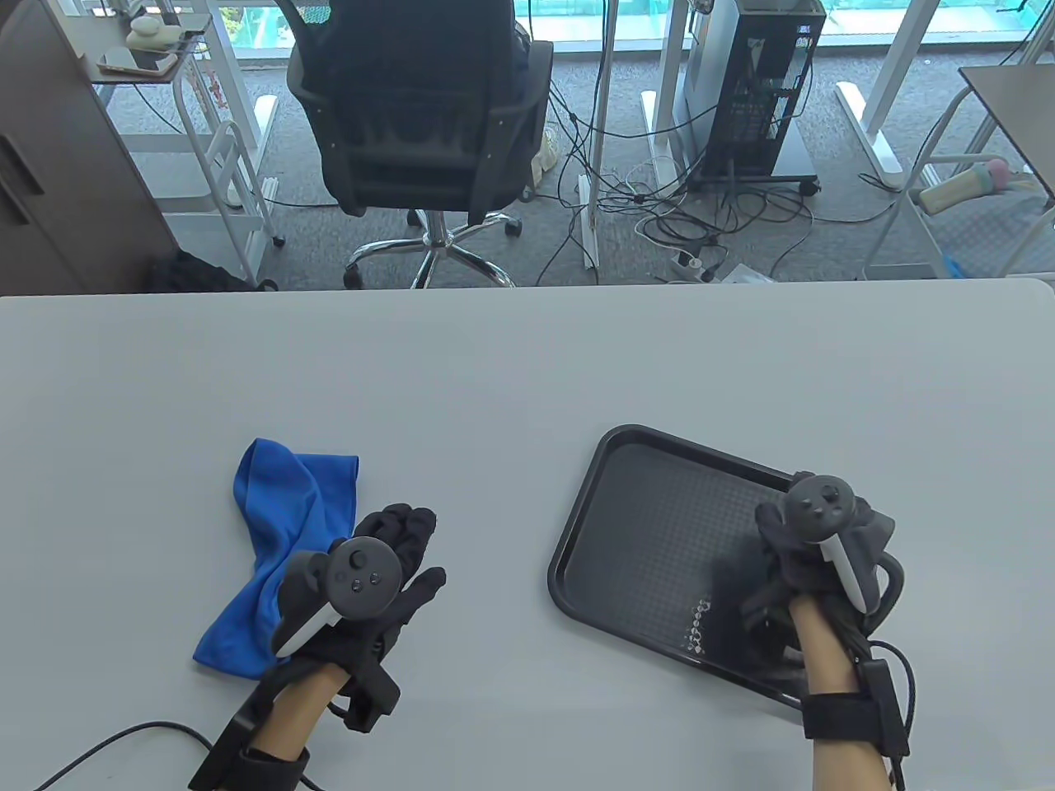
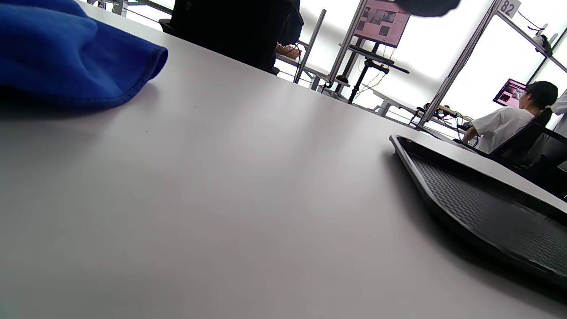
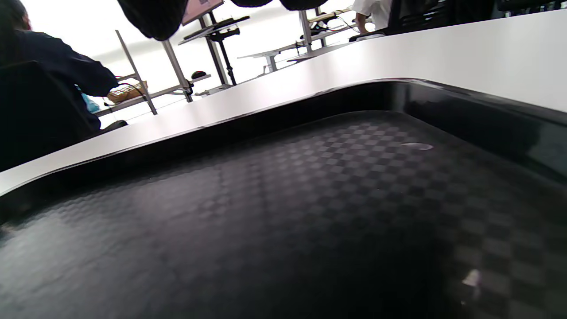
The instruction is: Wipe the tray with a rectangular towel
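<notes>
Black tray [image 1: 659, 527] sits on the white table [image 1: 511, 371], right of centre, rotated a bit so its long axis runs diagonal. Textured checker floor, raised rim; small white speckles on the floor near its near edge.

R hand [image 1: 812, 544] is over the tray's right part, tracker on top. Can't tell finger state from table view, glove + tracker hide them. R wrist view: only dark fingertips [image 3: 153, 15] hang in at the top edge, above the tray floor [image 3: 283, 212]; contact w/ tray not confirmable.

Blue towel [image 1: 276, 544] lies crumpled on the table left of the tray, well apart from it, not flat or squared up. L hand [image 1: 371, 577] is at the towel's right edge, overlapping its near-right part in table view. Fingers look loosely extended fwd, thumb out to the right, nothing visibly pinched. Whether palm actually touches the cloth: can't tell.

L wrist view: towel [image 2: 75, 53] top-left w/ a hemmed edge on the table, bare table between, tray rim [image 2: 425, 177] at right. Only a dark fingertip sliver at the top edge.

Bkgd: office chair [image 1: 420, 115] and PC tower [image 1: 758, 82] beyond the table's far edge.
</notes>
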Demonstrator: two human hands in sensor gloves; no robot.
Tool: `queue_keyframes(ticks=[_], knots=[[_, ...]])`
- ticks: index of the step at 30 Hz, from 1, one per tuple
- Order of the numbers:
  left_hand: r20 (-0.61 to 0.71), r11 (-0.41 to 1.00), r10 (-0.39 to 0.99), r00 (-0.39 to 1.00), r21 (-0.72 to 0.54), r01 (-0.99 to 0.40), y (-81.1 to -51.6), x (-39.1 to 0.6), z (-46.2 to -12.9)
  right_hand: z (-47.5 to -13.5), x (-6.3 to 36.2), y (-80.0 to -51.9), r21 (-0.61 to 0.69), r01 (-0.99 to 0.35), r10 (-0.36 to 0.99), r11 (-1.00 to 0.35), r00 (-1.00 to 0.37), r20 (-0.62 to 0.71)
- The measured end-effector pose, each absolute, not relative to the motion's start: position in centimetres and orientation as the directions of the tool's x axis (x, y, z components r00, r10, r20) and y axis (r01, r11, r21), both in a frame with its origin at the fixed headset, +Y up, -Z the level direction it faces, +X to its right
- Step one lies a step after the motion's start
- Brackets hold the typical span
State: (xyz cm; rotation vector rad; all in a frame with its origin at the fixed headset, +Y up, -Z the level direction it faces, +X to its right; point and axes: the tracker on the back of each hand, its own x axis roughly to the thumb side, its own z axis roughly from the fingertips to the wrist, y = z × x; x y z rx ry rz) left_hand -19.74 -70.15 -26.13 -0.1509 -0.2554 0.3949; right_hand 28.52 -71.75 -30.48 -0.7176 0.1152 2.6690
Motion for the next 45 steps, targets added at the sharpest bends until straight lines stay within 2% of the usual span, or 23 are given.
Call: queue_keyframes(ticks=[5, 9, 16, 22, 29, 45], knots=[[0.214, 0.912, 0.400, 0.891, -0.194, -0.362, -70.2, -19.8, -26.1, -30.0, 31.6, -73.5, 0.036, -0.439, 0.302, -0.898, -0.672, -0.677], [0.213, 0.911, 0.400, 0.891, -0.195, -0.363, -70.2, -19.8, -26.1, -29.4, 33.3, -74.9, 0.074, -0.452, 0.237, -0.889, -0.591, -0.771], [0.211, 0.911, 0.401, 0.892, -0.197, -0.363, -70.2, -19.8, -26.1, -28.9, 34.4, -76.7, 0.151, -0.476, 0.151, -0.867, -0.539, -0.829], [0.206, 0.910, 0.401, 0.892, -0.202, -0.362, -70.2, -19.8, -26.1, -29.2, 34.6, -76.9, 0.188, -0.358, 0.071, -0.915, -0.600, -0.796], [0.204, 0.910, 0.400, 0.893, -0.206, -0.361, -70.2, -19.8, -26.1, -29.6, 33.8, -76.8, 0.187, -0.364, 0.112, -0.913, -0.661, -0.742], [0.204, 0.913, 0.391, 0.898, -0.211, -0.350, -70.4, -19.7, -26.1, -32.0, 23.9, -76.9, 0.268, -0.348, 0.214, -0.898, -0.880, -0.425]])
